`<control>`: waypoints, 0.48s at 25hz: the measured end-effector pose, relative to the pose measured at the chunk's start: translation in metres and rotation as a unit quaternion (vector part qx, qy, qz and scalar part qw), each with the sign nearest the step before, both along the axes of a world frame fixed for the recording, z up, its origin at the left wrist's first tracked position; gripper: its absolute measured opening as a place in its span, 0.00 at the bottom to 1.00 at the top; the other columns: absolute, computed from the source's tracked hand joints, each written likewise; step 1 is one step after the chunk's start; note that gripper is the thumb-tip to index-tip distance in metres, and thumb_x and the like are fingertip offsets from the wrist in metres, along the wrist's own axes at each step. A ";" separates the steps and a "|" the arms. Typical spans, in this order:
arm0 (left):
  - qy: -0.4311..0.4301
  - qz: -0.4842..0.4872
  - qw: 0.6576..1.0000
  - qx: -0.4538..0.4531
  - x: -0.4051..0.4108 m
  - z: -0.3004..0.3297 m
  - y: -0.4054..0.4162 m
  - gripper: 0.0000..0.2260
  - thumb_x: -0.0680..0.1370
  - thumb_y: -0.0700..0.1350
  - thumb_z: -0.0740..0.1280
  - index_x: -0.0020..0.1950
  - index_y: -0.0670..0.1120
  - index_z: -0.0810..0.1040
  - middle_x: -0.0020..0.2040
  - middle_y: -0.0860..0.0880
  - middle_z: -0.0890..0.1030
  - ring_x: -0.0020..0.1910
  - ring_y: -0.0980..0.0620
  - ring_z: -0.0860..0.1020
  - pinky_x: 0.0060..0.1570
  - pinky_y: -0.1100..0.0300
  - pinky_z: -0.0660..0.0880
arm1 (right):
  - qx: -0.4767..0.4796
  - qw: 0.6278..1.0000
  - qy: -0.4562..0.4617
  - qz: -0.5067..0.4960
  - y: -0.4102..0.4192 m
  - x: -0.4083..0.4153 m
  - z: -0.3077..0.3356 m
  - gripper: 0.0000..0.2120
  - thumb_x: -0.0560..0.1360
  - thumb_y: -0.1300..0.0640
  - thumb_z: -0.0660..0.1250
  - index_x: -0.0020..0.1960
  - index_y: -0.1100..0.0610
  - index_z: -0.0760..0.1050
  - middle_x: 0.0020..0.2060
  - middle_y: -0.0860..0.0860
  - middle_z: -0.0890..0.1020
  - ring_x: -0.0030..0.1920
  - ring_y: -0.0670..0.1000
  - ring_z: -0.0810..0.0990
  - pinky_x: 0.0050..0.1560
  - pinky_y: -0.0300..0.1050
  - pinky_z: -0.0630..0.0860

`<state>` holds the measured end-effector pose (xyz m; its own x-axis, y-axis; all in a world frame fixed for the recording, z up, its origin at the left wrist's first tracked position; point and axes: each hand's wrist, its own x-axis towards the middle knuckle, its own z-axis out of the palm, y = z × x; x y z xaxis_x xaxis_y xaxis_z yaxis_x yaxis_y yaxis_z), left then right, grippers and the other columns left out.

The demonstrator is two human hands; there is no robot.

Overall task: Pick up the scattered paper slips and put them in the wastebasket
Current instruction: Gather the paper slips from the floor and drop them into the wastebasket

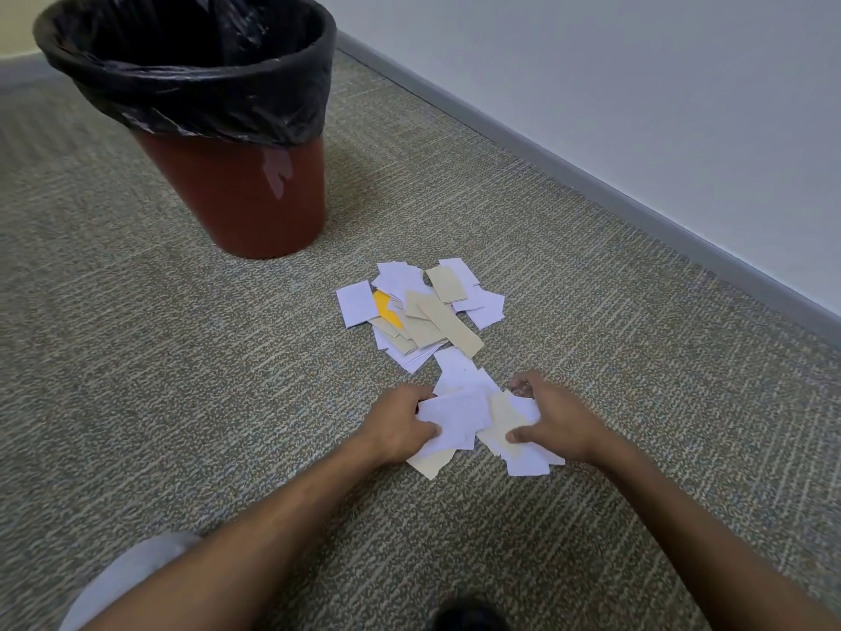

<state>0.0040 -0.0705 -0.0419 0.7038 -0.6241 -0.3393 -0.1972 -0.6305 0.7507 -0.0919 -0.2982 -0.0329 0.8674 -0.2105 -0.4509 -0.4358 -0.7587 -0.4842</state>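
Two hands work at the near end of a spread of paper slips on the carpet [136,357]. The left hand [400,425] grips the left side of a bunch of slips [473,421], thumb curled over a white piece and fingers tucked at its far edge. The right hand [557,423] grips the right side of the same bunch, thumb pressed onto a cream slip and fingers curled round the far side. The bunch, white and cream pieces overlapping, lies between the two hands and touches the carpet; whether any of it is lifted cannot be told.

Just beyond the hands lies the remaining pile of slips [421,314], white and cream with one yellow slip [387,307] near its left side. A long cream strip [450,323] lies slantwise across the top of the pile. A few white pieces join this pile to the bunch in the hands.

The wastebasket [236,193], reddish-brown with a black bin liner [195,93] folded over its rim, stands upright on the carpet beyond and to the left of the pile, near it but not touching. A grey baseboard [591,175] and pale wall [637,61] run along the carpet's right edge.
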 end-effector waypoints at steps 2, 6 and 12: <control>-0.008 -0.002 1.000 0.012 0.005 0.002 0.004 0.07 0.72 0.41 0.71 0.47 0.39 0.82 0.46 0.41 0.83 0.45 0.42 0.81 0.41 0.54 0.75 | 0.039 0.999 -0.007 -0.008 -0.002 0.001 0.002 0.25 0.67 0.55 0.77 0.60 0.51 0.71 0.54 0.48 0.77 0.54 0.52 0.77 0.57 0.52 0.75; -0.016 0.021 0.999 0.018 0.020 0.013 0.016 0.07 0.72 0.43 0.72 0.42 0.38 0.83 0.39 0.43 0.81 0.37 0.48 0.77 0.36 0.58 0.69 | 0.136 0.989 -0.054 -0.024 -0.008 0.005 0.029 0.05 0.72 0.60 0.73 0.44 0.60 0.79 0.39 0.50 0.82 0.39 0.51 0.80 0.44 0.47 0.73; -0.041 0.135 0.989 -0.053 0.063 0.070 0.047 0.14 0.64 0.49 0.72 0.34 0.38 0.79 0.31 0.47 0.73 0.32 0.52 0.69 0.35 0.56 0.64 | 0.235 0.946 -0.164 -0.149 -0.005 0.042 0.101 0.09 0.72 0.62 0.73 0.52 0.60 0.82 0.43 0.53 0.87 0.45 0.52 0.86 0.48 0.45 0.79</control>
<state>0.0675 -0.0232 0.0281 0.8724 -0.4381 -0.2167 -0.0953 -0.5874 0.8037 -0.0504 -0.3029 0.0681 0.9104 -0.3122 -0.2715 -0.3642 -0.2933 -0.8839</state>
